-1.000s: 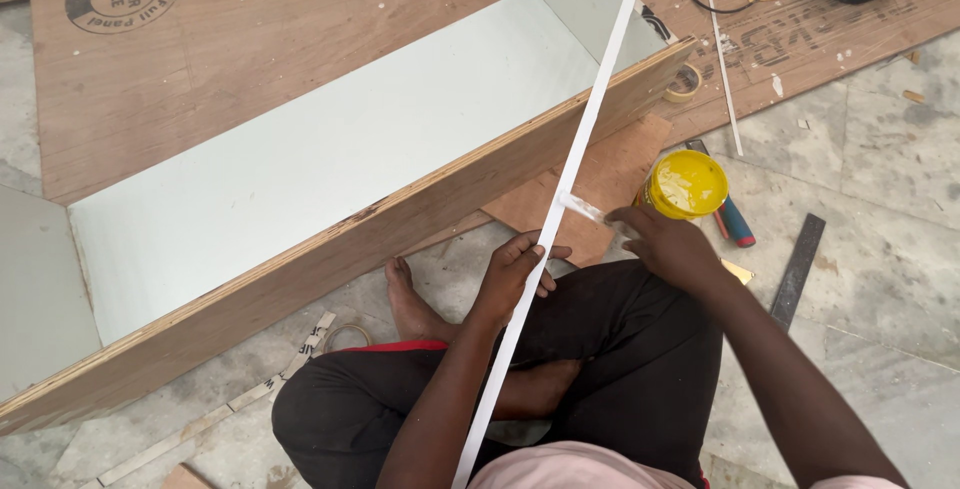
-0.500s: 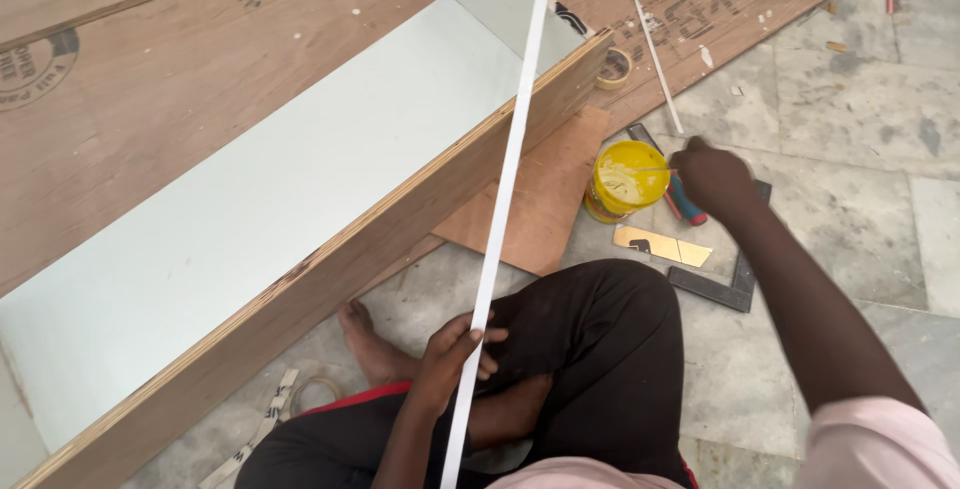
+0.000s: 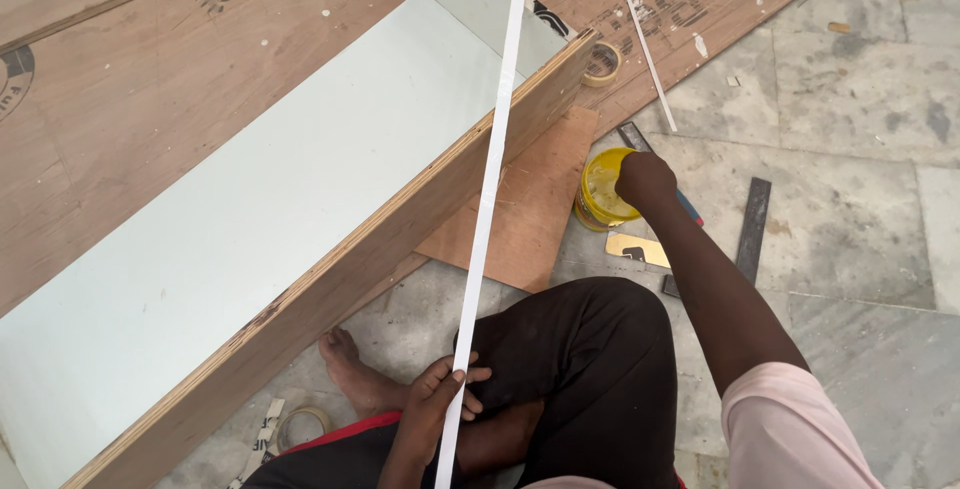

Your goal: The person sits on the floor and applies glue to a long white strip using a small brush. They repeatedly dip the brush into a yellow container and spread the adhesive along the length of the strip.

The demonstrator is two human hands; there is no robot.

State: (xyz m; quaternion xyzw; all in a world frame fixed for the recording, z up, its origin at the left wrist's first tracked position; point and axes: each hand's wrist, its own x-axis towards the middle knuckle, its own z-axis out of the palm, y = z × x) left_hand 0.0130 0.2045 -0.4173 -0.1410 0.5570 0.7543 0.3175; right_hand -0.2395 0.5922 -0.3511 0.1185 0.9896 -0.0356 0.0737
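Your left hand point(image 3: 432, 411) pinches the white strip point(image 3: 490, 189); right hand point(image 3: 645, 177) fingers dip into the yellow tub point(image 3: 603, 189), grip unclear. The tub may tip.

1. The long plywood board point(image 3: 330, 279) stands on edge like a wall, left of the knees.
2. The thin white strip point(image 3: 490, 189) slants across the middle, near to far.
3. Bare grey stone floor point(image 3: 860, 249) lies open on the right.
4. The round yellow tub point(image 3: 603, 189), flat black bar point(image 3: 753, 229) and small brown board point(image 3: 530, 214) crowd the floor between.
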